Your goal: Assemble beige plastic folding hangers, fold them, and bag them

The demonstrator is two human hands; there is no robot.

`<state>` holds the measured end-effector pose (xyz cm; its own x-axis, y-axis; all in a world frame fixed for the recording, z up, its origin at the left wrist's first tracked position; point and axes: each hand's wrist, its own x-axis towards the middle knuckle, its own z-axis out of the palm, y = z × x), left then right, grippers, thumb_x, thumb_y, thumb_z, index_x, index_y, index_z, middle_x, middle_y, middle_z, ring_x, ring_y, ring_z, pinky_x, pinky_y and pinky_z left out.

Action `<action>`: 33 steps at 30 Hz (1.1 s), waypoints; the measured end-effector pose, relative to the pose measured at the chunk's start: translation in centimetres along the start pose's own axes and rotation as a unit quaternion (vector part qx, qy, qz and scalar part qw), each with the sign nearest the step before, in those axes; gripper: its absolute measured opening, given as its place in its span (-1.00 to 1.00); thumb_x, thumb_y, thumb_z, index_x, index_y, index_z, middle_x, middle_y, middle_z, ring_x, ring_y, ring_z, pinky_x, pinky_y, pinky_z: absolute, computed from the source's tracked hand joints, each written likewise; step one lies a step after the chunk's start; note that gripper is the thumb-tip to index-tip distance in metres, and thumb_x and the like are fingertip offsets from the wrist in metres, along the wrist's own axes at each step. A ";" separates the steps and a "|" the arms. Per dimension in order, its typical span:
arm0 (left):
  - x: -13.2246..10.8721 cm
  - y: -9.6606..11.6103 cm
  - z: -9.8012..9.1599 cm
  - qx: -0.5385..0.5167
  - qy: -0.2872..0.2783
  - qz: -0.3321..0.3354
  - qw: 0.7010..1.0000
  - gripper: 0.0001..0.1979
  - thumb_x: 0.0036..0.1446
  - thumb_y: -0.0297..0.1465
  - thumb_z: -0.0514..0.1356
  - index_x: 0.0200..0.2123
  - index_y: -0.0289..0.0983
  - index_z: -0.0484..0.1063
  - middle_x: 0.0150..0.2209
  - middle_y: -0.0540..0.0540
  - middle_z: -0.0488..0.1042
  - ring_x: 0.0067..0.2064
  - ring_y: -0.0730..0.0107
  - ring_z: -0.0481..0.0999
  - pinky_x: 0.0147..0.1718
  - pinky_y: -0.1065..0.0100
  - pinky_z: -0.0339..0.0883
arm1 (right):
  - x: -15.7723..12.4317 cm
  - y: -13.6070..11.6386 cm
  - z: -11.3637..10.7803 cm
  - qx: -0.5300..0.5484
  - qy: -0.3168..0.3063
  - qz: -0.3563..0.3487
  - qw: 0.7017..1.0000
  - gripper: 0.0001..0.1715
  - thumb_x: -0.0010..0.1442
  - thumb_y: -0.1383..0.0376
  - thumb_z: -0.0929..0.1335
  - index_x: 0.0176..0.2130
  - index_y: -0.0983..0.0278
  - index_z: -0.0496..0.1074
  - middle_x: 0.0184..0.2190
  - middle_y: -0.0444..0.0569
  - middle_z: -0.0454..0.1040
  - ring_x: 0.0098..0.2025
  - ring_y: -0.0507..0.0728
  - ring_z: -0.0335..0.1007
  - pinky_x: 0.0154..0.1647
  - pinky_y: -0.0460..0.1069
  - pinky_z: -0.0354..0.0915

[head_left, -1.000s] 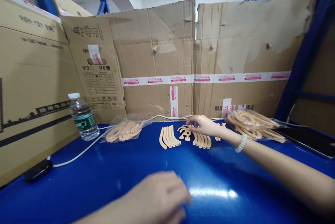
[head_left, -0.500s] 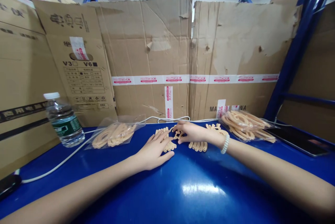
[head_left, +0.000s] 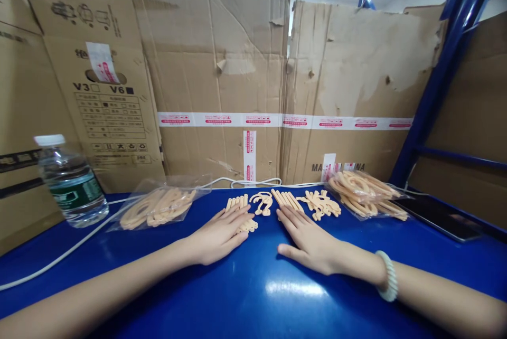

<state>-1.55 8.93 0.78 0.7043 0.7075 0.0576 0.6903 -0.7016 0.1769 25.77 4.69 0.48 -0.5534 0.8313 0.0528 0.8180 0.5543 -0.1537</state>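
My left hand (head_left: 219, 233) lies flat, fingers outstretched, over a row of pale wooden strips (head_left: 237, 201) on the blue tabletop. Some rounded strip ends (head_left: 249, 226) show below its fingertips. Palm down, my right hand (head_left: 311, 238) rests with spread fingers on a second row of slim wooden strips (head_left: 285, 199). Between the two rows sit a few curved wooden pieces (head_left: 263, 203), touched by neither hand. To the right is a loose pile of small wooden pieces (head_left: 320, 204). What lies beneath both palms is hidden.
Clear plastic bags of wooden pieces lie at left (head_left: 162, 207) and right (head_left: 364, 194). A water bottle (head_left: 73, 186) stands far left, and a dark phone (head_left: 439, 215) lies far right. A white cable (head_left: 51, 260) crosses the left side. Cardboard sheets (head_left: 217, 85) wall the back.
My right hand has left the curved pieces in the middle and moved right, flattening onto the right row of strips. My left hand stays over the left row. The view has shifted slightly.
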 end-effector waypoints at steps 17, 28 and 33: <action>1.1 -1.3 0.4 -0.015 0.035 0.020 0.999 -0.46 0.40 -0.13 -0.15 0.31 -0.26 0.10 0.38 -0.23 -0.05 0.40 0.05 -0.11 0.30 -0.11 -0.12 | -2.0 9.6 -1.6 -0.068 0.046 0.031 0.996 -0.25 0.38 -0.01 0.08 0.36 0.36 0.02 0.39 0.19 -0.09 0.41 0.31 -0.23 0.38 0.28 -0.16; 2.0 -2.4 0.6 -0.018 0.061 0.037 0.997 -0.46 0.40 -0.10 -0.16 0.32 -0.22 0.08 0.38 -0.20 0.01 0.40 0.11 -0.09 0.33 -0.06 -0.15 | 0.2 11.6 -0.8 -0.046 0.130 0.055 0.989 -0.38 0.35 0.07 0.14 0.27 0.29 0.20 0.34 0.21 0.11 0.37 0.42 -0.09 0.28 0.45 -0.07; 0.8 -2.0 0.0 -0.021 0.111 0.037 0.993 -0.40 0.35 -0.14 -0.03 0.34 -0.29 -0.01 0.40 -0.25 -0.06 0.40 0.07 -0.11 0.32 -0.06 -0.12 | 0.3 8.6 -2.5 -0.033 0.278 0.028 0.960 -0.50 0.35 0.12 0.16 0.15 0.31 0.31 0.22 0.23 0.29 0.30 0.38 0.09 0.25 0.40 0.03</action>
<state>-2.41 10.93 0.50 0.6963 0.6585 0.2856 0.6266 -0.7517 0.2056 33.03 9.77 1.67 -0.3535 0.7437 0.5675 0.8624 0.4941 -0.1103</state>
